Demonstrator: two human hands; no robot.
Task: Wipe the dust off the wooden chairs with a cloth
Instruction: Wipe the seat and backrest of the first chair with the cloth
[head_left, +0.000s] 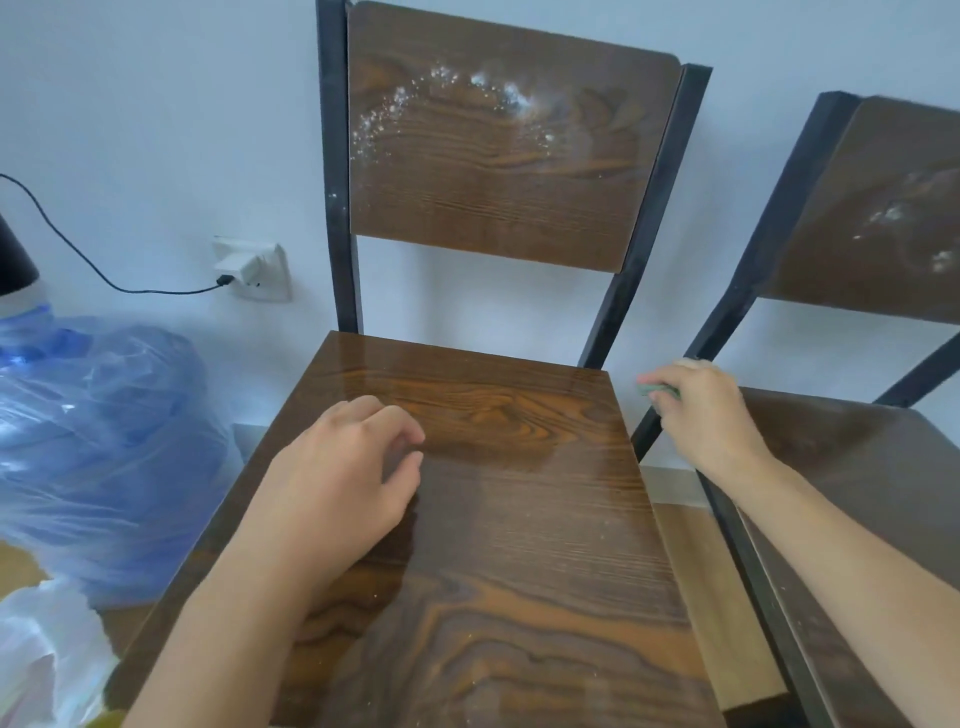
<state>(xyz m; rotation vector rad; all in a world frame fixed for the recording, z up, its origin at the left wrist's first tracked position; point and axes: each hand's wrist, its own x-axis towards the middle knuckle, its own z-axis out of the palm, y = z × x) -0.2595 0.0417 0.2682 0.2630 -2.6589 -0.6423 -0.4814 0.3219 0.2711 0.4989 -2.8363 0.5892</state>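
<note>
At the far left lies a blue plastic bag (98, 441), with a white plastic bag (41, 660) below it near the bottom corner. Above them, on the pale wall, there is a white socket (262, 273) with a charger plugged in, and a black cable (78, 249) runs from it to the left edge. In the middle stands the first wooden chair (493, 545) with a black metal frame. Its seat looks glossy and mostly clean, while its backrest (498, 145) carries an arc of white dust across the upper part. The left hand (337, 488) rests on the left part of this seat, palm down, with the fingers curled loosely and nothing inside them. To the right, just beyond the right edge of the seat, the right hand (711, 410) is closed around a small green cloth (658, 391); only a little piece of the cloth shows between the fingers, in the gap between the two chairs. At the far right is the second wooden chair (857, 467), standing just beside the first one. Its backrest has also some white dust patches near the right edge of the view.
</note>
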